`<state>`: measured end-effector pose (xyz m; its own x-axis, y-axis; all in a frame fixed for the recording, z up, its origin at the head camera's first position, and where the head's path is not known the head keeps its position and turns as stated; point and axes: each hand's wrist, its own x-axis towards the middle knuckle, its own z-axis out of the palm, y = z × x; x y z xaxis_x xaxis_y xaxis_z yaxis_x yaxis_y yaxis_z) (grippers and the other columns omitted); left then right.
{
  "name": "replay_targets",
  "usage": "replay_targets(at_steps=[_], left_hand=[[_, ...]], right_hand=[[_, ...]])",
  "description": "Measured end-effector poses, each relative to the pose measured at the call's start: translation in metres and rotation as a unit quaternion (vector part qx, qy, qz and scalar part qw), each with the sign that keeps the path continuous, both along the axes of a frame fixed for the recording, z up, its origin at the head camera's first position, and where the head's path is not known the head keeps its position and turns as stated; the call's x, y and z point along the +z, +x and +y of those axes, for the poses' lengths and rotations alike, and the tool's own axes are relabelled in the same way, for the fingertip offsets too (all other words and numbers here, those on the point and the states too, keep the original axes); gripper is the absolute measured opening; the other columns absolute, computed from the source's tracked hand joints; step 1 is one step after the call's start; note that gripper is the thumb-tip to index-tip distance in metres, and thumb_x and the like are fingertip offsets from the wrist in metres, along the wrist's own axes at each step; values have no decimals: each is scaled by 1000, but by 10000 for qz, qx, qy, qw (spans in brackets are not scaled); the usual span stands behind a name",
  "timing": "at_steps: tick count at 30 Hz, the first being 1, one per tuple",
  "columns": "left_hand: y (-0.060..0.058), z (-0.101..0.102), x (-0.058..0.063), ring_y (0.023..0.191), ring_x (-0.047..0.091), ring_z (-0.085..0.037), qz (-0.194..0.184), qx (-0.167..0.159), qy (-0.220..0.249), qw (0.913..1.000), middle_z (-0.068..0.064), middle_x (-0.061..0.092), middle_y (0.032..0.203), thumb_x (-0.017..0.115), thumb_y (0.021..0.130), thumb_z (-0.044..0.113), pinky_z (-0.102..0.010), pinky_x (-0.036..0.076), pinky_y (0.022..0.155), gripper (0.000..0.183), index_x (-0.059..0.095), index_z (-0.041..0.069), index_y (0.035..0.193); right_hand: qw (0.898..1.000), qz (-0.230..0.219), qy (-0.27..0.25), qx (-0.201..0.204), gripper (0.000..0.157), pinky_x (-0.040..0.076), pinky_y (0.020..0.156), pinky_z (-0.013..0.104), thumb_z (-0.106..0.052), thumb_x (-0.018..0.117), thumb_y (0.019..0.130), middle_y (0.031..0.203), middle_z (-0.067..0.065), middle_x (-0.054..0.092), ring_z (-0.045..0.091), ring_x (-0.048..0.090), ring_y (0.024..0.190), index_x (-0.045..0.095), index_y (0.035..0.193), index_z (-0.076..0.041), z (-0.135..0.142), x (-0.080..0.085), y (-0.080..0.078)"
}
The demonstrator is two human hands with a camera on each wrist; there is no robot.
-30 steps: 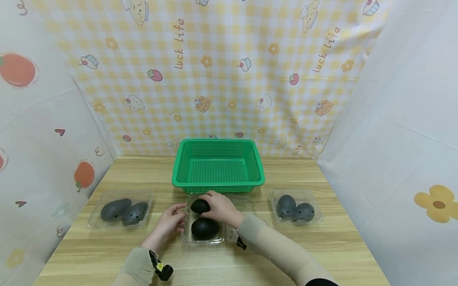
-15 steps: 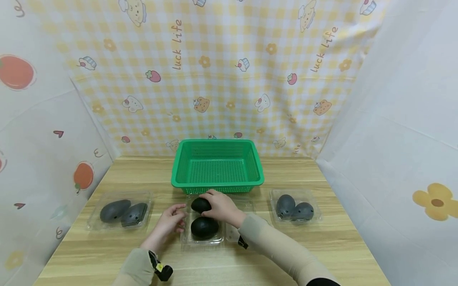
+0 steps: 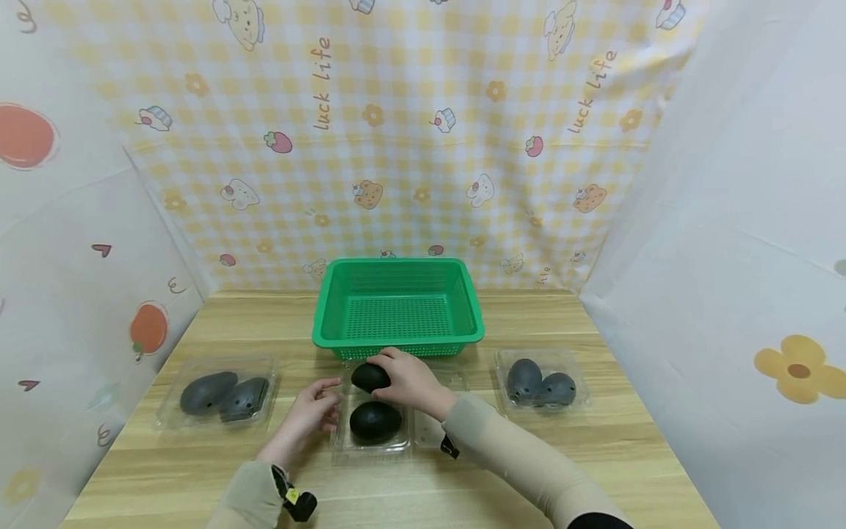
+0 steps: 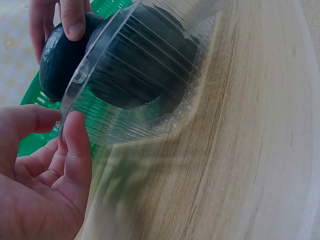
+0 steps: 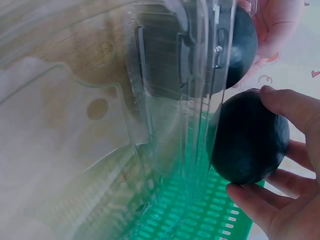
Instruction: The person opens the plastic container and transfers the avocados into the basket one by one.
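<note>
A clear clamshell box (image 3: pixel 390 449) lies open in the middle of the table, its lid (image 3: pixel 428 433) folded out to the right. Two dark, glossy, egg-shaped fruits that look like avocados are in it. My right hand (image 3: pixel 411 383) grips the farther avocado (image 5: pixel 250 137), with thumb and fingers spread round its sides. Nearer to me the second avocado (image 3: pixel 375 422) rests untouched in the box. My left hand (image 4: pixel 50 165) pinches the box's left rim between thumb and forefinger. Part of the far avocado is hidden by the right hand in the head view.
A green plastic basket (image 3: pixel 398 343) stands just behind the box. Closed clear boxes, each with two dark fruits, sit to the left (image 3: pixel 165 419) and right (image 3: pixel 581 405). Patterned cloth (image 3: pixel 410 147) hangs behind the wooden table (image 3: pixel 370 499).
The head view has shifted slightly. Both hands stay where they were, the left at the box rim and the right on the far avocado.
</note>
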<state>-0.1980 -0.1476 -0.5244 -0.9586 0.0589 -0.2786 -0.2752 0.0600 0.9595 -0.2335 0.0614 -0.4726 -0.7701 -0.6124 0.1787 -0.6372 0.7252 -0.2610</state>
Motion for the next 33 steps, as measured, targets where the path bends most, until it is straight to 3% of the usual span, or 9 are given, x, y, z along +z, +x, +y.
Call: replay_targets(at_steps=[33], left_hand=[[0,-1,-1,57,50,-15,-28,-66,175,9998,-8,49,81,53,83,5,-26,46,44,45,42,0,126]], right_hand=[[9994,341,23,91,58,47,77,31,-42,66,74,121,3,49,17,52,100,50,125,-18,8,19,0]])
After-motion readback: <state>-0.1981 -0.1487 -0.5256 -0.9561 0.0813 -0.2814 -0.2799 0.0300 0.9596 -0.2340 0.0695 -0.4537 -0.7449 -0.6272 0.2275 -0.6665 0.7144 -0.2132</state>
